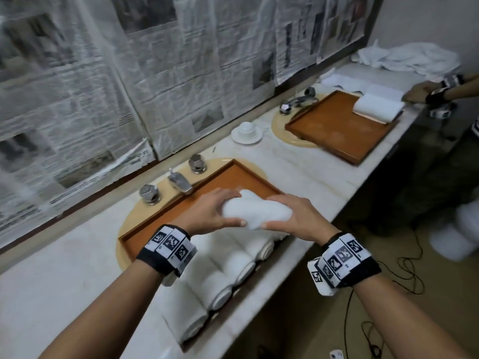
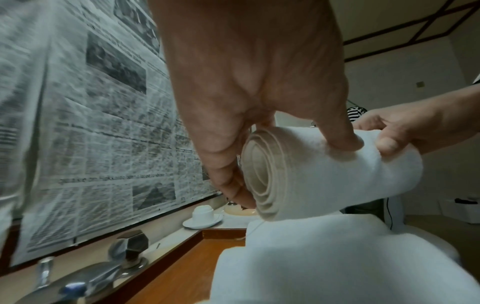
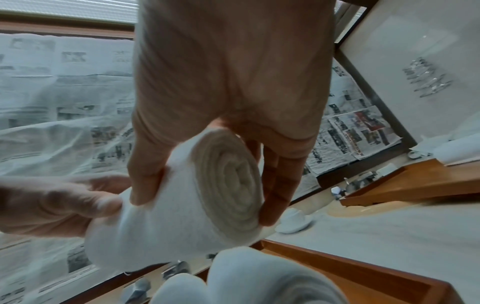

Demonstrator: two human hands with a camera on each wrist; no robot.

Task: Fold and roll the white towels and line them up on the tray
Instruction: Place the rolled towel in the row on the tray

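Towel roll (image 1: 255, 213), white and tightly wound, hangs in the air above the near tray (image 1: 215, 182), gripped at both ends. The left hand (image 1: 207, 213) curls round its left end: in the left wrist view the thumb (image 2: 335, 131) presses into the top of the roll while the fingers (image 2: 228, 174) wrap down the far side beside the spiral end. The right hand (image 1: 298, 218) clasps the other end the same way, thumb (image 3: 145, 179) on the near face, fingers (image 3: 280, 181) curved past the coiled end. Below the held roll, a row of finished rolls (image 1: 223, 278) lies side by side along the tray's near edge, touching one another. The tray sits over a sink (image 1: 129, 226) in the marble counter (image 1: 64, 257), with chrome taps (image 1: 178, 181) behind it. Farther along the counter are a cup and saucer (image 1: 246, 132) and a second tray (image 1: 337, 130), where another person's hand (image 1: 420, 93) holds a towel (image 1: 378, 106).
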